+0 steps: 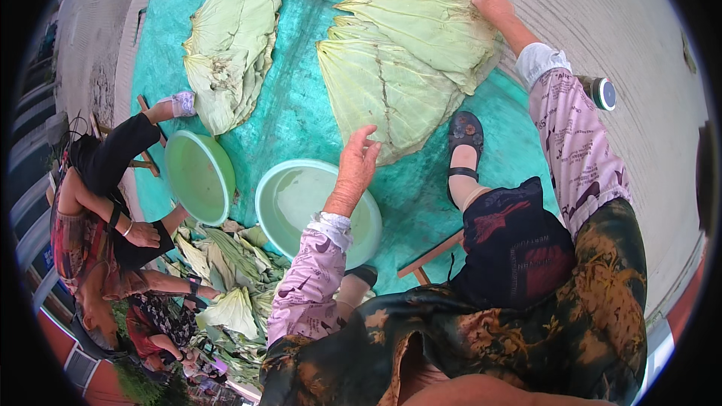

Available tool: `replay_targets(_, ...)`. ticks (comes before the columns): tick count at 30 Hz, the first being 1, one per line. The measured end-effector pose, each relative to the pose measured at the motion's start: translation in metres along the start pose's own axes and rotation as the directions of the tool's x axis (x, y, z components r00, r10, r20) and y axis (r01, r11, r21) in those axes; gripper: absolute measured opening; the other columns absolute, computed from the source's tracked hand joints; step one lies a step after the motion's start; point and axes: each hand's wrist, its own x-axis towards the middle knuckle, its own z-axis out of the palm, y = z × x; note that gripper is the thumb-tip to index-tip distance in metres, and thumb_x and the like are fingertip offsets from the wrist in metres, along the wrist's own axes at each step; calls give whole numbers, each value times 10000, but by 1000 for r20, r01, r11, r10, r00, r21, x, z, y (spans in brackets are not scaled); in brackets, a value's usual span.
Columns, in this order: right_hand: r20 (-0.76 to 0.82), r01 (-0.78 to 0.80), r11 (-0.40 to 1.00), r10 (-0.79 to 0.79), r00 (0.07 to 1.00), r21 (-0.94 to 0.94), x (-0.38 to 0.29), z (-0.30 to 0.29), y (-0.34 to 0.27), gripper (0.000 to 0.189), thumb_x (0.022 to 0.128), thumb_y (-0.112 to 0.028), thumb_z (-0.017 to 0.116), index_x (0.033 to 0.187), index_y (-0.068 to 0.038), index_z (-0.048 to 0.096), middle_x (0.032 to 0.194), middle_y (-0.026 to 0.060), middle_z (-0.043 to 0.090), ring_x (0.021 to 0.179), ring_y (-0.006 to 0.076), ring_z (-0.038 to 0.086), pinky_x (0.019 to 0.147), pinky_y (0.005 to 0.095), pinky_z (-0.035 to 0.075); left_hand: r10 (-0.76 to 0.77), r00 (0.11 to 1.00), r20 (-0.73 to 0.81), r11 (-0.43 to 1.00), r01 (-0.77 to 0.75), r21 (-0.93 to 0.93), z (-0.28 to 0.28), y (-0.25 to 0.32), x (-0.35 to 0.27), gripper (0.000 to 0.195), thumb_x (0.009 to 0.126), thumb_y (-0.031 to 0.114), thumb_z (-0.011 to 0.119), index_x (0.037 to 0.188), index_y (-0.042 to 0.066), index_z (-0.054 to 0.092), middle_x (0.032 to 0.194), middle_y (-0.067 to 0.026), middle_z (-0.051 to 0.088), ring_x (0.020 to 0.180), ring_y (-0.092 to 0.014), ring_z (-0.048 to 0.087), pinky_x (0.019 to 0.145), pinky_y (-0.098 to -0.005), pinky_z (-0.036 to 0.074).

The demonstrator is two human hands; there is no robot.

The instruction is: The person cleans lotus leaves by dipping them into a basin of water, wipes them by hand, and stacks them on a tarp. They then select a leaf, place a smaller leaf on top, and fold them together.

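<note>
A stack of large pale-green leaves [395, 84], which look like folded lotus leaves, fans out on a green tarpaulin [304, 101]. My right hand [495, 7] pinches the outer edge of the top leaf [428, 28] at the far right of the stack. Brown stains mark that edge. Over the near edge of the lower leaf is my left hand [358, 163], its fingers apart and nothing held; whether the fingertips touch the leaf, I cannot tell. Beneath my left wrist stands a pale-green plastic basin [282, 197] with water in it.
Another leaf stack [231, 56] lies on the left. A second green basin [200, 177] stands near a seated person [107, 203]. Loose leaves and scraps [225, 259] heap below. My shoe [466, 132] is beside the stack; a lidded jar [601, 93] sits on the concrete.
</note>
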Motion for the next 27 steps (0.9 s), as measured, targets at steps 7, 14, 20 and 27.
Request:
replay_targets(7,-462,179,979,-204,863,-97,-29,13,4,454,750,-316,579,1153,-145,459,1149,78,497,1072,264,457,880,444,357,-104,982,-160,972,134,192,-155,-53,-133,316,793,33,549,1104,58,495,1003,-83,575,790,-132,561,727,-261,458)
replay_targets(14,-180,308,891,-261,949,335,-117,42,51,426,805,-198,568,1138,45,458,1096,192,535,950,260,560,814,326,445,-357,793,-493,850,495,180,-263,-126,-350,283,789,96,543,1052,-7,526,943,-133,606,881,-193,566,790,-293,436)
replay_targets(20,62,323,892,-360,931,316,-124,6,55,447,800,-234,598,1149,18,476,1117,155,527,1005,219,525,814,310,428,-690,263,-674,705,457,-543,-173,-186,-524,235,764,94,546,982,11,571,824,-52,602,655,-137,553,593,-264,448)
replay_targets(27,221,206,820,-370,902,534,-123,-84,-76,464,822,-252,574,1202,-23,439,1175,98,482,1005,205,522,783,309,425,-906,-111,-408,359,306,-882,-19,-258,-573,188,751,105,574,930,54,595,747,-42,594,598,-145,570,507,-276,447)
